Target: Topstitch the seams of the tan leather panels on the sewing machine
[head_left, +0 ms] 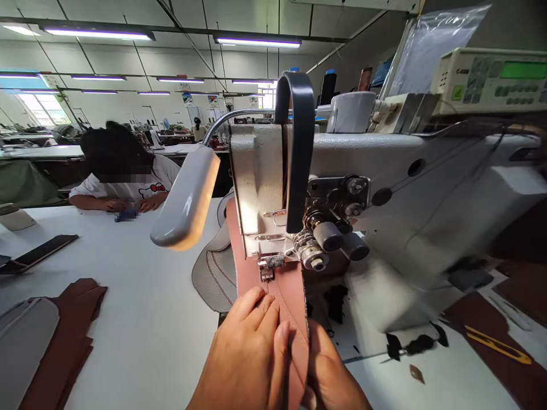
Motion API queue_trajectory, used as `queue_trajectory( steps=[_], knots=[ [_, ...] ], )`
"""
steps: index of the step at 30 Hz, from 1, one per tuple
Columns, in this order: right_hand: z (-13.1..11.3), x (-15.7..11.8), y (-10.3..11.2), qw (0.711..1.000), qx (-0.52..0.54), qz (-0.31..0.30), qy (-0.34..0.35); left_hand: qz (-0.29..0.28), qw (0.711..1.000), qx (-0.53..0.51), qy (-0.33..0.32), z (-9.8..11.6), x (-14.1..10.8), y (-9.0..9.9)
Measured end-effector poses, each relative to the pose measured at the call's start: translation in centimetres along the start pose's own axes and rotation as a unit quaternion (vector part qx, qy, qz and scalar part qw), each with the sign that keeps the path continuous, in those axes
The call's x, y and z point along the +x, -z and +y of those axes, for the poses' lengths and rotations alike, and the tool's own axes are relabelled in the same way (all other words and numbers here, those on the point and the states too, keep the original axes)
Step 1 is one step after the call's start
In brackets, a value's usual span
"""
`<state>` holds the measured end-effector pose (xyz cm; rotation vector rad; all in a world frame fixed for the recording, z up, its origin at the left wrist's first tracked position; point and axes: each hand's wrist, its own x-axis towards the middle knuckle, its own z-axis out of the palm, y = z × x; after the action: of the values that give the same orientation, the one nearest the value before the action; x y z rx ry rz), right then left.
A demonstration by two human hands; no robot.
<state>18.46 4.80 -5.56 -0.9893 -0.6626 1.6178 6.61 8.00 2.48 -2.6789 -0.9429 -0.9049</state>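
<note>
A long strip of pinkish-tan leather with a stitched seam runs up under the presser foot of an industrial sewing machine. My left hand presses its fingers on the front of the strip, just below the foot. My right hand grips the strip's lower end from the right side. A dark leather strap hangs over the machine head. The needle is hidden behind the machine parts.
A gooseneck lamp glows left of the machine. On the white table lie a phone and brown leather pieces. Yellow snips rest on dark leather at right. A co-worker works at the table beyond.
</note>
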Motion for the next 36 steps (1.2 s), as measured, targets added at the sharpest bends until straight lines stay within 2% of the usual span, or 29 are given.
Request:
queue_trajectory(
  steps=[2, 4, 10, 15, 21, 29, 31, 32, 33, 34, 35, 36],
  knots=[
    [-0.9, -0.4, -0.9, 0.999, 0.01, 0.013, -0.05, -0.002, 1.0, 0.009, -0.017, 0.0, 0.1, 0.0],
    [-1.8, -0.7, -1.6, 0.997, 0.024, 0.01, -0.072, -0.002, 1.0, 0.009, -0.02, 0.0, 0.2, -0.1],
    [-2.4, -0.6, -2.0, 0.994, 0.086, -0.044, -0.058, -0.009, 0.999, -0.016, 0.027, -0.2, -0.3, -0.6],
    [-2.5, -0.3, -2.1, 0.986, 0.104, -0.126, -0.032, 0.005, 1.0, -0.017, 0.023, -0.2, -0.4, -0.6],
    [-3.1, -0.2, -2.1, 0.978, 0.108, -0.176, -0.02, 0.041, 0.999, 0.005, 0.008, -0.4, -0.4, -1.1],
    [-2.8, 0.6, -2.0, 0.981, 0.102, -0.165, 0.011, 0.035, 0.999, 0.008, 0.022, -0.8, -0.8, -2.0],
    [-2.3, 1.2, -1.4, 0.987, 0.038, -0.153, 0.024, 0.028, 0.999, -0.001, 0.025, -1.0, -0.9, -2.1],
    [-2.1, 1.6, -0.9, 0.99, -0.027, -0.124, 0.053, 0.023, 0.999, -0.013, 0.025, -1.2, -1.0, -2.2],
    [-1.8, 2.0, -0.4, 0.984, -0.115, -0.077, 0.108, 0.02, 0.999, -0.028, 0.026, -1.5, -1.2, -2.2],
    [-1.7, 2.5, 0.1, 0.957, -0.215, -0.014, 0.195, 0.021, 0.998, -0.043, 0.026, -1.8, -1.4, -2.2],
    [-1.6, 2.9, 0.5, 0.901, -0.31, 0.045, 0.299, 0.028, 0.998, -0.057, 0.027, -2.1, -1.7, -2.2],
    [-1.7, 3.3, 0.9, 0.826, -0.385, 0.094, 0.402, 0.046, 0.996, -0.069, 0.027, -2.5, -2.0, -2.2]
  ],
)
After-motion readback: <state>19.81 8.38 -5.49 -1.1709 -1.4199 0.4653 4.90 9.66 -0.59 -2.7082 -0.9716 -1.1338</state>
